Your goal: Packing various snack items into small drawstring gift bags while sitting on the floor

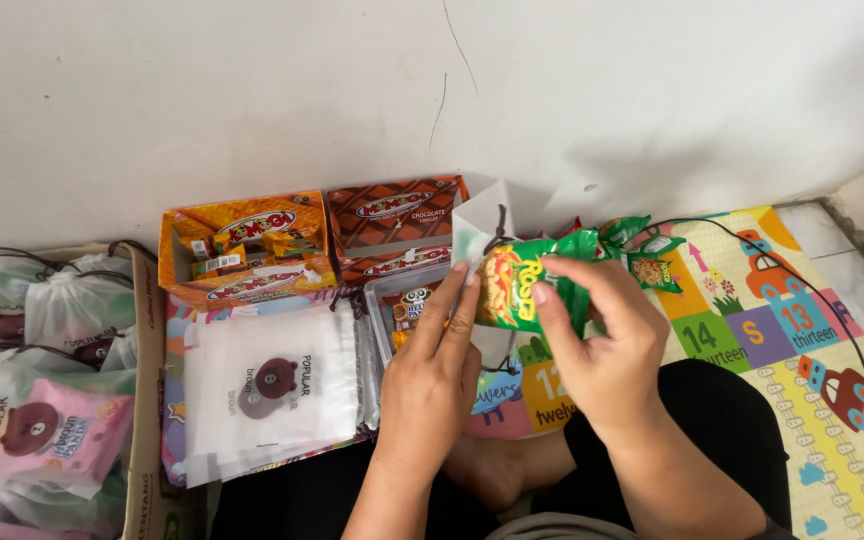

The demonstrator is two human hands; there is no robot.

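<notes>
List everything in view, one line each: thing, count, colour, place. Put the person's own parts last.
snack packet: one, green and yellow, held up between both hands
white pouch: one, white with a dark drawstring, behind the packet
orange snack box: one, open, by the wall
brown snack box: one, by the wall, right of the orange one
flat pouches: a stack, white with a brown bear print, on the floor at left centre
filled pouches: several, white, in a carton at far left
play mat: one, multicoloured, at right
black cable: one, across the mat
left hand: fingers on the packet
right hand: fingers on the packet
</notes>
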